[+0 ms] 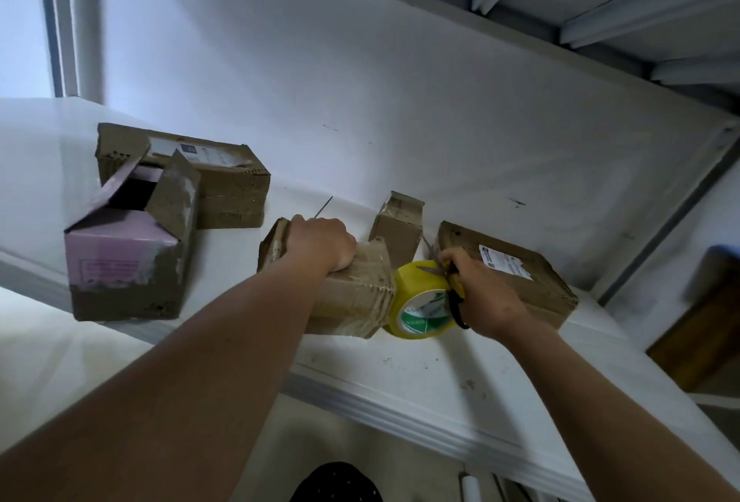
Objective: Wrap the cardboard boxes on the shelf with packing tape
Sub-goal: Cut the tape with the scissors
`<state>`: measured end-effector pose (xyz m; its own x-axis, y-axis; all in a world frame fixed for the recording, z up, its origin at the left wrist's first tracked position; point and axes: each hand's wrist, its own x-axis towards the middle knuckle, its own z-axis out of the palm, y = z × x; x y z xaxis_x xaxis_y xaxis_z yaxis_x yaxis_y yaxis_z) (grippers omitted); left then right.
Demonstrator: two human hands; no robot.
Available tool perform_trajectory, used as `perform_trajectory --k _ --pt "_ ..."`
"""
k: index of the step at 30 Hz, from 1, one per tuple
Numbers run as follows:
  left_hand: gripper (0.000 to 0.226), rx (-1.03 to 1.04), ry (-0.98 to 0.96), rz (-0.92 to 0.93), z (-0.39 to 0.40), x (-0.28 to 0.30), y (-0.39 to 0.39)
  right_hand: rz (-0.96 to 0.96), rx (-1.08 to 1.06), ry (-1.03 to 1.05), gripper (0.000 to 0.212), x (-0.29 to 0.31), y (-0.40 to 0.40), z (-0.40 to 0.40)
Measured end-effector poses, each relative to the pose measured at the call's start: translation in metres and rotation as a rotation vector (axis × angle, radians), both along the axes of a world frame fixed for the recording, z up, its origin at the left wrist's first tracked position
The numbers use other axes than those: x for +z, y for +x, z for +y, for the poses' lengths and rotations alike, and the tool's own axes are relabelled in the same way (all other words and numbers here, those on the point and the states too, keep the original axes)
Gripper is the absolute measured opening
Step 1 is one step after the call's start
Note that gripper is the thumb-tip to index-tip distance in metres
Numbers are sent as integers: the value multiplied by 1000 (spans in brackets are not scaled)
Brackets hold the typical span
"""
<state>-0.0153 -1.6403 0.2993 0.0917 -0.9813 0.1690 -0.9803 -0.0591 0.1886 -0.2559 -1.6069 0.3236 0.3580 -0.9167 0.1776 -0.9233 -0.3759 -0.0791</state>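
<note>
White shelf (pixel 400 381) edge: hands pin box (pixel 352 293), scissors (pixel 430 270) cut tape (pixel 420 301).

box labels (pixel 505 266) and tape roll (pixel 424 303) print illegible

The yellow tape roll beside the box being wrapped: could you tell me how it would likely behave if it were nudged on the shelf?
The tape roll stands on its round edge, so it would probably roll. It leans against the wrapped box, which may check it on that side. Its wound body looks stiff.
</note>
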Motion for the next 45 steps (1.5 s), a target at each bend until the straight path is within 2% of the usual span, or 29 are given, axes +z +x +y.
perform_trajectory --k 2,4,7,8,10,12,13,16,19,23,31,35,37,41,45 --pt "34 4 3 6 0 0 0 -13 14 93 52 11 -3 -4" --pt "36 12 3 3 -1 0 -1 -48 -26 123 56 26 -5 -2" --pt "36 16 4 0 -2 0 -1 -267 -69 99 56 53 -2 9" --pt "36 15 3 -2 -2 -1 -1 -378 -38 195 55 61 1 14" --pt "36 15 -2 -1 -2 0 -1 -481 64 599 68 72 7 26" --pt "37 14 -2 3 -1 0 -1 -435 102 1028 87 70 9 36" --pt "37 12 0 6 0 0 -1 -393 99 1170 93 66 9 39" --pt "33 8 0 6 0 1 -1 -320 79 1347 96 50 7 44" --pt "29 6 -5 12 0 1 -1 -328 52 1393 94 42 4 43" --pt "26 14 -2 20 -1 0 0 -405 19 1376 101 37 2 41" --pt "35 14 -6 14 -1 0 -1 -626 45 1332 105 13 21 39" --pt "36 17 -12 13 -1 1 -1 -673 35 1270 105 5 32 37" --pt "36 17 -15 16 -1 0 -1 -675 20 1238 100 4 35 36" --pt "35 19 -15 27 -2 -1 -1 -677 -26 1190 70 4 39 35" --pt "35 18 -19 29 -2 -1 -1 -659 -75 1160 63 8 43 36"
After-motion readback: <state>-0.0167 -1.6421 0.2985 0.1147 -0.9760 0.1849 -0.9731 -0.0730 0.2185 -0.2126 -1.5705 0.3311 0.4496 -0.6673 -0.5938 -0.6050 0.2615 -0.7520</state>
